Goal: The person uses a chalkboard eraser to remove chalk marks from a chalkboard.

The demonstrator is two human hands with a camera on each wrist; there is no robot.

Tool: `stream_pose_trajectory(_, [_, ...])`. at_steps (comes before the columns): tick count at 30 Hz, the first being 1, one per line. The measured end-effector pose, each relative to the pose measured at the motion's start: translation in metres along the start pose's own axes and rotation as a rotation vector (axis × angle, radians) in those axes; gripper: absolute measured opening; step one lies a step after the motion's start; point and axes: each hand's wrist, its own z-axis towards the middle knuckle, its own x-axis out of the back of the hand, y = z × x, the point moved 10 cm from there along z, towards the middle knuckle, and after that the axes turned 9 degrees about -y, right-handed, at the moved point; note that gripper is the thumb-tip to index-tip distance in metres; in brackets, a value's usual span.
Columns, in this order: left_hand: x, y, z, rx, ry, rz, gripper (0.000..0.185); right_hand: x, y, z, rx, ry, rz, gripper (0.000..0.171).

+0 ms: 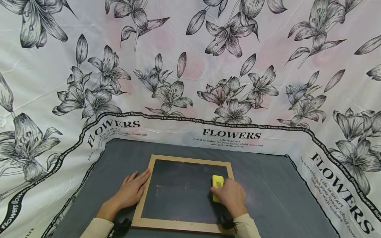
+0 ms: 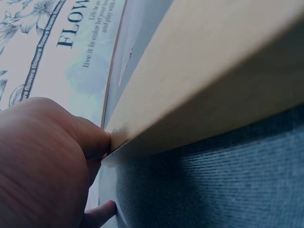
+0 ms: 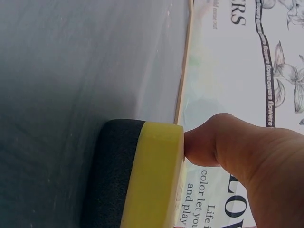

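Observation:
A small chalkboard [image 1: 184,195] with a light wooden frame [image 1: 190,159] lies on the grey cloth, faint chalk smudges on its dark face. My right hand [image 1: 233,195] grips a yellow eraser [image 1: 218,181] near the board's right side. In the right wrist view the eraser's dark felt [image 3: 114,171] faces the board, and the thumb [image 3: 204,145] presses its yellow back. At the frame's left edge rests my left hand [image 1: 129,191], fingers extended against the wood. The left wrist view shows this hand [image 2: 42,161] touching the frame's side [image 2: 190,109].
Grey cloth [image 1: 268,191] covers the surface around the board. Behind it and on both sides rises a white sheet [image 1: 166,132] printed with lilies and lettering. Dark wrist straps [image 1: 120,228] sit at both cuffs.

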Motion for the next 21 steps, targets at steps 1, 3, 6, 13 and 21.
stream_pose_trajectory(1, [0.0, 0.0, 0.0, 0.0, -0.002, -0.002, 0.058, 0.0, 0.001, 0.0, -0.001, -0.001, 0.0, 0.053])
stream_pose_trajectory(3, [0.0, 0.0, 0.0, 0.001, -0.004, -0.007, 0.058, 0.002, 0.002, 0.001, -0.001, -0.003, 0.002, 0.053])
stream_pose_trajectory(6, [0.001, 0.001, 0.0, -0.005, 0.003, -0.011, 0.058, 0.001, 0.006, 0.003, -0.006, -0.013, 0.003, 0.053])
stream_pose_trajectory(13, [0.003, 0.002, -0.001, -0.022, 0.033, -0.016, 0.057, 0.002, 0.01, 0.004, -0.005, -0.017, 0.003, 0.055])
stream_pose_trajectory(21, [0.002, 0.002, -0.001, -0.015, 0.013, -0.014, 0.058, 0.002, 0.013, 0.004, -0.023, -0.036, 0.009, 0.057])
